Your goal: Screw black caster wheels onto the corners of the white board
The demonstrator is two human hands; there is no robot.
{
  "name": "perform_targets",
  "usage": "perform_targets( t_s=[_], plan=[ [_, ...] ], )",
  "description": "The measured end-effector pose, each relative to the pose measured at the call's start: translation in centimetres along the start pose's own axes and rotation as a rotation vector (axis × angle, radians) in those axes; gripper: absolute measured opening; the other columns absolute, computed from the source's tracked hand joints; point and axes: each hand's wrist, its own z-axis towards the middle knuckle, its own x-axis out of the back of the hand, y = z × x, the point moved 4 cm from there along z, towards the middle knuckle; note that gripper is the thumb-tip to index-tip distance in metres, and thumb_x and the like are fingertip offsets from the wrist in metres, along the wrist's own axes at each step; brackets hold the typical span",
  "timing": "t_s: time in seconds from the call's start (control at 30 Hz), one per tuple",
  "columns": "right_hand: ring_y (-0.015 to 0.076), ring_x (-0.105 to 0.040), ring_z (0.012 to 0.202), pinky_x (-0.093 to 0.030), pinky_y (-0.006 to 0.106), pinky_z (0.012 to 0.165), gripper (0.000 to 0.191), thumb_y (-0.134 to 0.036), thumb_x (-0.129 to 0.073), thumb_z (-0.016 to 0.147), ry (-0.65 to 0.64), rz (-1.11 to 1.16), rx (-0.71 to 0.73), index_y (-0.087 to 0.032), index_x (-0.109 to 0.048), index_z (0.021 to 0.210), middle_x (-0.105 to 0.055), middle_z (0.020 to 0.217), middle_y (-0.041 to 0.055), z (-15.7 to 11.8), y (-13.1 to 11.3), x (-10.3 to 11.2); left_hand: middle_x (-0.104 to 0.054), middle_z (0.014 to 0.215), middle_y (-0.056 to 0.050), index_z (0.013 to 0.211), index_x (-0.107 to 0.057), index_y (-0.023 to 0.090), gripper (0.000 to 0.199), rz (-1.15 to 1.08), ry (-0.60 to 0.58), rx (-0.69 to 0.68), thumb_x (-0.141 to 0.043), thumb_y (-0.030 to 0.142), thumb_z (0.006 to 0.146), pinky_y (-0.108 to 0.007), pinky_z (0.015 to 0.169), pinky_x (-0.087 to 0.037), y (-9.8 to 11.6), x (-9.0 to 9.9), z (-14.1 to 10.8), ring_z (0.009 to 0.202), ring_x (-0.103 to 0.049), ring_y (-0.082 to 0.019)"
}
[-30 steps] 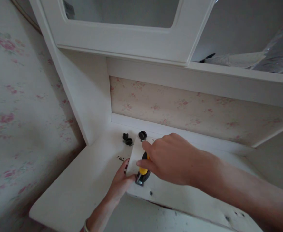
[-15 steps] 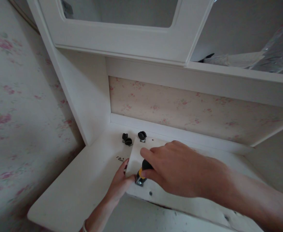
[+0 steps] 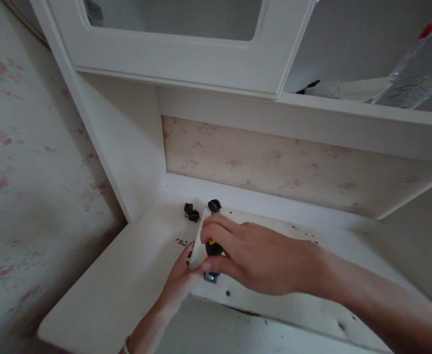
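A white board (image 3: 251,290) lies on the desk, with a black caster (image 3: 214,205) on its far left corner. At its near left corner another caster (image 3: 210,277) shows a metal plate, partly hidden by my right hand. My right hand (image 3: 238,250) is closed around a black and yellow screwdriver (image 3: 214,247), held over that near caster; its tip is hidden. My left hand (image 3: 181,282) grips the board's left edge, thumb near the caster plate and fingers down the side.
Two loose casters (image 3: 192,215) and several small dark screws (image 3: 181,242) lie on the white desk (image 3: 108,290) left of the board. A cabinet (image 3: 179,61) overhangs the back. A clear plastic bottle (image 3: 415,69) rests on the upper right shelf.
My right hand has turned and shifted slightly left, bringing the screwdriver handle more upright over the near caster. My left hand keeps its hold on the board edge. The view has shifted slightly.
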Motion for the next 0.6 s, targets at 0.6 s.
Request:
perform_targets(
  t_s=[0.6],
  plan=[
    [0.0247,-0.068,0.070,-0.040,0.033,0.056,0.031,-0.048,-0.045,0.097,-0.031,-0.280,-0.102,-0.020,-0.053,0.108,-0.071,0.089,0.0062,0.18,-0.51,0.89,-0.073,0.106,-0.003,0.127,-0.057,0.020,0.057,-0.029,0.020,0.020,-0.068,0.016,0.070,-0.030,0.079,-0.049,-0.73,0.32,0.23,0.094,-0.066,-0.024]
  ],
)
